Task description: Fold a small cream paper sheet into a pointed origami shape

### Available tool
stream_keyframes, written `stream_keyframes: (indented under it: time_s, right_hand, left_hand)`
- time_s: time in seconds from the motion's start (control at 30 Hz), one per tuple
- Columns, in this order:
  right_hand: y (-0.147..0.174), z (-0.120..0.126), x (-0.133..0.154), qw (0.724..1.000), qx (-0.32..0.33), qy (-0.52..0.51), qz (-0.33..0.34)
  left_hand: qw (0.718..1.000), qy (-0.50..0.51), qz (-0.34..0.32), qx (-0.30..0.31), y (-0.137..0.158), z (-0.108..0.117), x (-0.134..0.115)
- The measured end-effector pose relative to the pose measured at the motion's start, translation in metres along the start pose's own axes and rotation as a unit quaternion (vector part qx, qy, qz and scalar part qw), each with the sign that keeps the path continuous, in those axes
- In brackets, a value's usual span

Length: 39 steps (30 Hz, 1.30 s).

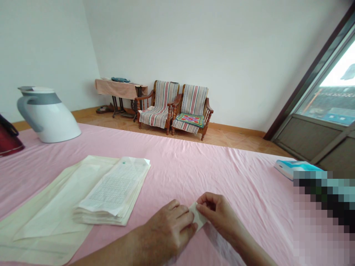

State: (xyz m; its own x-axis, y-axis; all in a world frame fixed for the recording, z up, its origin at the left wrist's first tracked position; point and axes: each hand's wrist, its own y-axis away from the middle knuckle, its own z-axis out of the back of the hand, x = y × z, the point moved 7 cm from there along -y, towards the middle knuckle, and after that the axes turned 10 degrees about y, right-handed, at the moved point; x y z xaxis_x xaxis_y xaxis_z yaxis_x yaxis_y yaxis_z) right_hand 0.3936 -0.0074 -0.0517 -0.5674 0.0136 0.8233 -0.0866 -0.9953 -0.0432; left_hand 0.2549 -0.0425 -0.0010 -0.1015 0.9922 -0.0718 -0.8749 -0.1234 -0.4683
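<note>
A small piece of folded pale paper is held between my two hands, just above the pink cloth near the front of the table. My left hand has its fingers curled over the paper's left side, its thumb pressed against the lower edge. With thumb and forefinger, my right hand pinches the paper's upper right corner. To the left of my hands lies a stack of grid-lined paper sheets. Beneath and beside that stack are larger cream sheets, lying flat.
A white and grey jug stands at the back left, with a dark red vessel beside it. On the right lies a blue and white packet by a blurred-out patch. Beyond the pink tablecloth are two wooden armchairs.
</note>
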Motion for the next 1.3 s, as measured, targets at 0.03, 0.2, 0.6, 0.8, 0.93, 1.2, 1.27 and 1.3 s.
stream_keyframes:
  time_s: [0.03,0.2,0.6,0.8,0.93,1.2,1.27,1.3]
  right_hand:
    - [0.002,0.002,0.003,1.000,-0.003,-0.007,0.006]
    - [0.019,0.018,0.027,0.993,-0.082,0.024,0.080]
    - [0.040,0.003,0.058,0.958,-0.138,0.112,0.223]
    - [0.042,0.003,0.063,0.951,-0.146,0.106,0.250]
    - [0.041,0.004,0.063,0.952,-0.152,0.108,0.243]
    - [0.040,0.002,0.060,0.956,-0.147,0.095,0.235]
    - [0.039,0.002,0.059,0.957,-0.148,0.092,0.234]
    - [0.039,0.002,0.059,0.957,-0.148,0.090,0.233]
  left_hand:
    - [0.999,0.032,0.018,-0.013,0.000,0.002,0.003]
    - [0.944,0.238,0.166,-0.154,0.010,0.013,0.033]
    - [0.896,0.319,0.230,-0.207,0.013,0.009,0.043]
    - [0.899,0.320,0.214,-0.210,0.012,0.011,0.041]
    - [0.900,0.319,0.206,-0.214,0.012,0.013,0.041]
    - [0.902,0.304,0.217,-0.218,0.011,0.012,0.043]
    - [0.902,0.303,0.220,-0.216,0.011,0.011,0.043]
    - [0.901,0.304,0.221,-0.214,0.011,0.011,0.043]
